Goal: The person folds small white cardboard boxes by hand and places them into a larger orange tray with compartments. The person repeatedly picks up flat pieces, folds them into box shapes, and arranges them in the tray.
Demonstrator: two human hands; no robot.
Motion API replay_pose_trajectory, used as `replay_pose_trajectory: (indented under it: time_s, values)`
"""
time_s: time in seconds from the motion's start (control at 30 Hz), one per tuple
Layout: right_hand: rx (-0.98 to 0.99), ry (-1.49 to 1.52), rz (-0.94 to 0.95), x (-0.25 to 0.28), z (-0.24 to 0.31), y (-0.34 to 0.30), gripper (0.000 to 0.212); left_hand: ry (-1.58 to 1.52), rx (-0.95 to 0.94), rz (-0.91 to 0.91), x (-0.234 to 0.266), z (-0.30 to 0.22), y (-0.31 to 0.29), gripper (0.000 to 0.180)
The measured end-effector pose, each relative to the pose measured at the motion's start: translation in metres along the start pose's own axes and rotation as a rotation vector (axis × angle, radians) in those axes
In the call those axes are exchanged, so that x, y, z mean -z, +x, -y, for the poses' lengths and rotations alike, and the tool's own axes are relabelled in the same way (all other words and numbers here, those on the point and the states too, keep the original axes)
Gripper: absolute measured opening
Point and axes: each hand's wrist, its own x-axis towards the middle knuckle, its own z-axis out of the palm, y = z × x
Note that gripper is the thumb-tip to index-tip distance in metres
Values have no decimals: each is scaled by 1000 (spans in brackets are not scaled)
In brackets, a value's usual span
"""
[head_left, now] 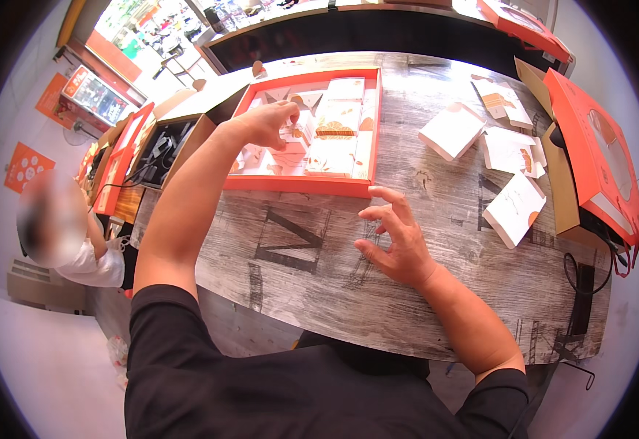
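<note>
A shallow orange-red box (373, 164) lies open on the table, packed with several small white boxes printed with orange and gold patterns. My left hand (270, 126) reaches over its left half, with thumb and fingers closed around a small white box (299, 135). The palm side of that grip is partly hidden. Just off the near right corner of the orange-red box, my right hand (400, 245) holds nothing. Its fingers are bent and apart. Among the packed boxes, one white box (335, 130) carries a gold band.
Several loose white cartons, one being an opened carton (453, 132), lie to the right on the wood-grain table (297, 271). An orange gift box (590, 146) with a round window stands at the right edge. Left stand a cardboard box (180, 150) with dark contents and a person (78, 241).
</note>
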Motion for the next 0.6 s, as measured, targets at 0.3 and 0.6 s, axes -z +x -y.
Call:
replay_pose_trajectory:
  time_s: [0.3,0.6]
  values:
    - [8,11,4,-1,0,-1,42,-83,26,12,-1,3,0,57]
    - [1,12,8,-1,0,-1,41,-131,64,30,-1,3,-1,60]
